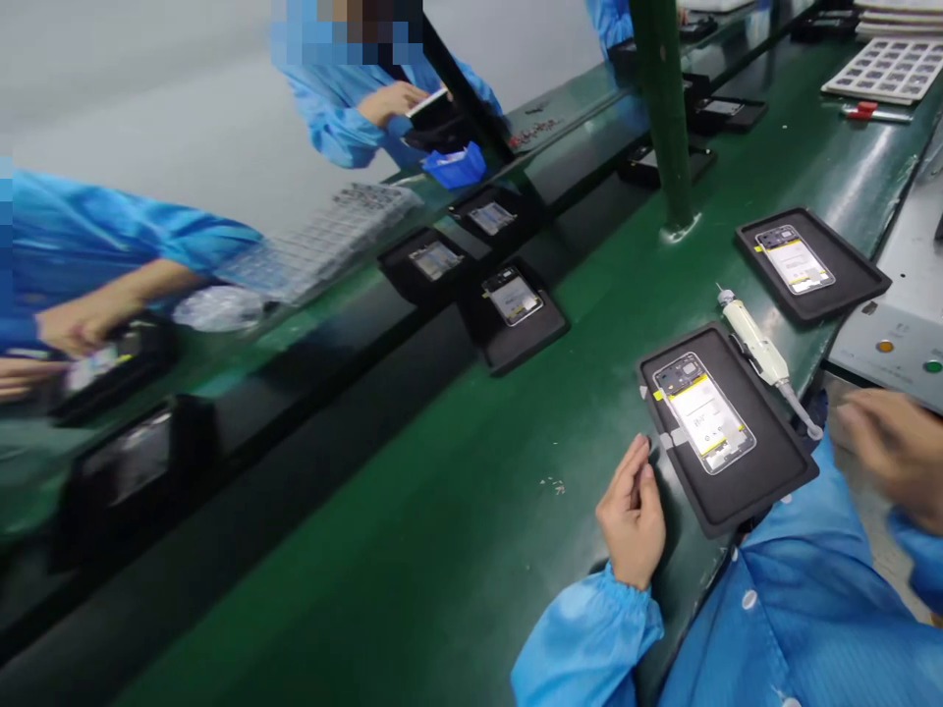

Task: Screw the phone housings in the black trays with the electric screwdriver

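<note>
My left hand (632, 516) rests on the green bench just left of a black tray (781, 447). Its fingers are stretched out and close together, with nothing seen in them. In that tray lies an opened phone (708, 412), its white battery and inner boards showing. Small grey tabs stick out at the tray's left edge. A white electric screwdriver (758, 344) lies along the tray's upper right side, its bit pointing away from me. At the right edge, my right hand (895, 452) is smeared by motion, off the bench and apart from the tray; its fingers cannot be made out.
A second black tray (851, 275) with an opened phone sits at upper right, beside a metal panel (910, 344) with buttons. A green post (667, 128) rises from the bench. More trays line the bench's far side, where other people work. Tiny bits (552, 485) lie left of my hand.
</note>
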### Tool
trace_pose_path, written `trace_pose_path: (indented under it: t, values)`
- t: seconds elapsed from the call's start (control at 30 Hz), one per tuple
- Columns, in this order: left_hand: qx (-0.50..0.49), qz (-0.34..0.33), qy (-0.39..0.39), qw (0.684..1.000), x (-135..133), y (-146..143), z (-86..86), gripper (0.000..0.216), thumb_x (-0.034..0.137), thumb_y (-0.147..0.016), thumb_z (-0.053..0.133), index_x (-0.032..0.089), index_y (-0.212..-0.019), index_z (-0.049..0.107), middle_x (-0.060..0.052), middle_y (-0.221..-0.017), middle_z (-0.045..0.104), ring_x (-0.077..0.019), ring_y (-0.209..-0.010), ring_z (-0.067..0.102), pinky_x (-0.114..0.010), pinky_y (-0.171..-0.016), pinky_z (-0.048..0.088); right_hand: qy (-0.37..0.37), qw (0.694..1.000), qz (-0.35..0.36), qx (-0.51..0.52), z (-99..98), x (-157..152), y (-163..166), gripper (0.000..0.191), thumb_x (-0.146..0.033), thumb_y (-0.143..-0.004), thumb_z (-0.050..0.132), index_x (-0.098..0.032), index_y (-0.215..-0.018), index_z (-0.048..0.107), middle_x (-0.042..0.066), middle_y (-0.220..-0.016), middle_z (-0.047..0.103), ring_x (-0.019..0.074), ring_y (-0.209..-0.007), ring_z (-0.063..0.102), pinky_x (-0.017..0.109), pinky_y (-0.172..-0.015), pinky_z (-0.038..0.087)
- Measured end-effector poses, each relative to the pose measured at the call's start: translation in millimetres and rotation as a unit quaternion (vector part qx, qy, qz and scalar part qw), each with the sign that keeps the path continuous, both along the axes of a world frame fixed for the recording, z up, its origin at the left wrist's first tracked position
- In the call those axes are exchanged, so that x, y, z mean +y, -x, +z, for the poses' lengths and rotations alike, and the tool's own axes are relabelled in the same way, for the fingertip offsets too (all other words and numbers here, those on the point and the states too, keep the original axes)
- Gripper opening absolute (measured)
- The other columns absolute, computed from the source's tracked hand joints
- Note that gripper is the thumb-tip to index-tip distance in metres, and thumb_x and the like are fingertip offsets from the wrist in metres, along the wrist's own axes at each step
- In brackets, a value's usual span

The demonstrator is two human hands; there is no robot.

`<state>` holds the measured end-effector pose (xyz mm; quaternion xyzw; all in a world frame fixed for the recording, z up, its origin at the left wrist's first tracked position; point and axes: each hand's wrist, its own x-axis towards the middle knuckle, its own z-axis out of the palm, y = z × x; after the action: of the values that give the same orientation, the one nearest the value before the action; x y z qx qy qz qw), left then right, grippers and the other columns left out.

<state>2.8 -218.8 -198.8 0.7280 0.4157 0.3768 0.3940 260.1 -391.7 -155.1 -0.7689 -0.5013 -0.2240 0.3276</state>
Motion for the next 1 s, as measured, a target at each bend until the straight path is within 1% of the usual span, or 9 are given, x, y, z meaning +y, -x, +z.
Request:
trace_pose_path:
  t: [0.07, 0.17, 0.33, 0.47, 0.57, 0.63, 0.73, 0.83, 1.0]
  values:
    - [0.058, -0.009, -0.04, 0.997, -4.7, -4.7, 2.8, 0.032, 0.03, -0.093, 0.047, 0.019, -0.118, 0.063, -0.015, -0.132, 0.059, -0.028, -0.129, 0.05, -0.06, -0.112, 0.031, 0.093, 0.99, 0.101, 0.02, 0.2, 52.9, 55.0, 0.027, -0.033, -0.094, 0.055, -0.01, -0.101, 0.066, 0.016, -0.111, 0.063, 0.0259, -0.101, 0.059, 0.038, -0.086, 0.051]
    - [0.155, -0.042, -0.05, 0.986, -10.6, -11.5, 5.7, 0.043, 0.032, -0.094, 0.043, 0.015, -0.133, 0.05, -0.016, -0.142, 0.049, -0.0306, -0.14, 0.033, -0.068, -0.115, 0.012, 0.26, 0.963, 0.078, -0.006, 2.7, 100.2, 109.9, 0.043, -0.04, -0.087, 0.061, -0.005, -0.112, 0.064, 0.022, -0.125, 0.054, 0.036, -0.109, 0.051, 0.046, -0.08, 0.051]
    - [0.225, -0.081, -0.039, 0.97, -12.4, -15.3, 8.5, 0.059, 0.035, -0.087, 0.052, 0.012, -0.14, 0.041, -0.017, -0.143, 0.048, -0.034, -0.142, 0.028, -0.07, -0.114, 0.008, 0.328, 0.941, 0.053, -0.07, -5.3, 106.2, 118.5, 0.039, -0.021, -0.088, 0.052, 0.001, -0.12, 0.059, 0.028, -0.123, 0.054, 0.0377, -0.117, 0.047, 0.046, -0.083, 0.051]
    - [0.256, -0.075, -0.029, 0.963, -12.5, -19.2, 12.7, 0.063, 0.029, -0.08, 0.057, 0.011, -0.138, 0.044, -0.02, -0.147, 0.041, -0.0349, -0.142, 0.027, -0.068, -0.115, 0.008, 0.27, 0.957, 0.088, -0.062, -9.7, 102.2, 99.2, 0.043, -0.014, -0.088, 0.04, 0.003, -0.125, 0.054, 0.027, -0.11, 0.06, 0.0361, -0.105, 0.057, 0.045, -0.076, 0.054]
    - [0.26, -0.07, -0.026, 0.963, -15.1, -24.8, 14.9, 0.061, 0.023, -0.077, 0.055, 0.013, -0.137, 0.047, -0.02, -0.149, 0.037, -0.0347, -0.143, 0.024, -0.068, -0.115, 0.006, 0.145, 0.978, 0.118, 0.092, -9.5, 99.9, 77.7, 0.045, -0.021, -0.093, 0.033, -0.001, -0.129, 0.05, 0.014, -0.086, 0.066, 0.0223, -0.072, 0.064, 0.031, -0.061, 0.054]
    - [0.258, -0.059, -0.018, 0.964, -17.5, -27.9, 14.7, 0.061, 0.02, -0.077, 0.051, 0.011, -0.137, 0.046, -0.02, -0.15, 0.035, -0.0345, -0.144, 0.021, -0.068, -0.115, 0.004, 0.085, 0.965, 0.12, 0.216, -8.9, 96.0, 65.4, 0.046, -0.029, -0.097, 0.033, -0.004, -0.132, 0.049, 0.006, -0.07, 0.064, 0.0165, -0.053, 0.059, 0.025, -0.049, 0.05]
    - [0.224, -0.044, 0.0, 0.974, -20.2, -28.2, 12.3, 0.058, 0.016, -0.079, 0.045, 0.008, -0.136, 0.047, -0.021, -0.149, 0.036, -0.0337, -0.144, 0.021, -0.067, -0.115, 0.004, 0.034, 0.962, 0.123, 0.24, -6.6, 84.9, 55.3, 0.042, -0.037, -0.096, 0.042, -0.008, -0.125, 0.057, 0.012, -0.095, 0.068, 0.0211, -0.08, 0.067, 0.031, -0.069, 0.058]
    - [0.136, -0.025, 0.048, 0.989, -19.9, -25.2, 11.5, 0.052, 0.018, -0.082, 0.043, 0.013, -0.133, 0.049, -0.018, -0.143, 0.049, -0.0321, -0.141, 0.032, -0.064, -0.117, 0.013, -0.021, 0.98, 0.086, 0.177, -4.1, 69.2, 50.4, 0.034, -0.038, -0.094, 0.051, -0.014, -0.114, 0.064, 0.014, -0.126, 0.058, 0.0278, -0.114, 0.058, 0.044, -0.098, 0.049]
    - [-0.111, 0.019, 0.206, 0.972, -17.6, -28.2, 21.6, 0.047, 0.017, -0.08, 0.046, 0.019, -0.126, 0.05, -0.014, -0.124, 0.064, -0.0253, -0.117, 0.059, -0.043, -0.099, 0.048, -0.01, 0.962, 0.059, 0.265, -15.3, 40.9, 44.5, 0.043, -0.051, -0.089, 0.056, -0.016, -0.115, 0.063, 0.011, -0.113, 0.065, 0.0231, -0.081, 0.068, 0.029, -0.06, 0.059]
